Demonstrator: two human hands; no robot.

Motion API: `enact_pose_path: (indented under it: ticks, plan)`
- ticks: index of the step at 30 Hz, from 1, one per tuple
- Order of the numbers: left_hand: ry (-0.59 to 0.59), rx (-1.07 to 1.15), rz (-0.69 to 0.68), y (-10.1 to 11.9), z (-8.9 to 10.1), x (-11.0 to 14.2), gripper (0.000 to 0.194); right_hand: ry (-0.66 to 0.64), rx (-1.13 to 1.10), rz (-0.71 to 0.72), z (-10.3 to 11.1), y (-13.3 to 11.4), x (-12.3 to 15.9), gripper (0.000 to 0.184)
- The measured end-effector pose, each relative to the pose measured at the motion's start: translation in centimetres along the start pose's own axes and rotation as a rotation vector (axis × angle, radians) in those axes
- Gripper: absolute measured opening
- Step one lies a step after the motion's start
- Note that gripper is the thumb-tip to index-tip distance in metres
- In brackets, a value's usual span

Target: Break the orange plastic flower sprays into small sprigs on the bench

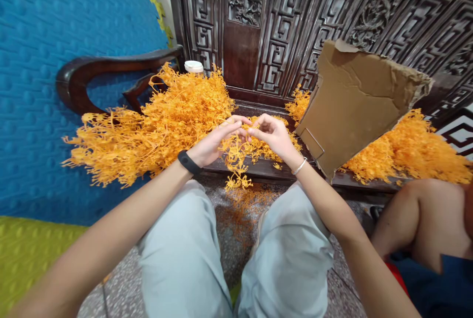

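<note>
My left hand (218, 141) is closed around the upper end of an orange branching plastic sprig (235, 166), which dangles below the fingers. Its small curled tips hang over the bench's front edge. Thumb and forefinger of my right hand (274, 135) pinch at the same spot, almost touching the left fingertips. What lies right between the fingertips is too small to make out. A large heap of similar orange sprigs (177, 116) lies beside my left hand. Loose orange pieces (264, 148) are on the bench behind and under both hands.
A dark carved wooden bench (242, 56) stands ahead, with a curved armrest (79, 69) at left. A cardboard sheet (358, 96) leans between my side and another orange heap (399, 148). A white-lidded container (194, 66) sits behind the left heap. Another person's leg (421, 219) is at right.
</note>
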State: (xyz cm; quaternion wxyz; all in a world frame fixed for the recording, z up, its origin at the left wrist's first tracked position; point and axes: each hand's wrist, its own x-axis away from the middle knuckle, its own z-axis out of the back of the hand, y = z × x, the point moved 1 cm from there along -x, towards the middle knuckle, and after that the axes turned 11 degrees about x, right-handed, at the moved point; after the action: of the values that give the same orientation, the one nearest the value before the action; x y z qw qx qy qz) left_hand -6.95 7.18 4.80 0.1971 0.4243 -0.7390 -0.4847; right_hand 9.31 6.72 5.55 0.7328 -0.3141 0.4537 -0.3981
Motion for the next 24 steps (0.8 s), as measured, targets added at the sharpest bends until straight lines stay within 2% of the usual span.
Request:
enact_pose_path:
  ticks: [5,11,15,19,22,24]
  plan:
    - [-0.028,0.049,0.064,0.1,0.2,0.1,0.033,0.0,-0.011,0.011,0.2,0.2,0.0,0.031]
    - [-0.061,0.099,0.047,0.1,0.3,0.0,0.037,0.024,-0.042,0.025,0.4,0.5,-0.4,0.031]
    - [-0.026,0.094,0.014,0.3,0.5,-0.2,0.038,0.029,-0.104,0.024,0.3,1.3,-1.0,0.03]
    - [-0.026,-0.05,-0.013,0.5,0.3,-0.1,0.038,-0.13,-0.283,-0.044,-0.3,2.0,-1.6,0.035]
    - [0.051,-0.184,-0.087,0.6,0.0,-0.1,0.036,-0.256,-0.387,-0.116,-0.6,1.9,-1.6,0.036]
    - [0.104,-0.194,-0.109,0.6,-0.3,-0.1,0.037,-0.309,-0.422,-0.134,-0.6,1.5,-1.4,0.036]
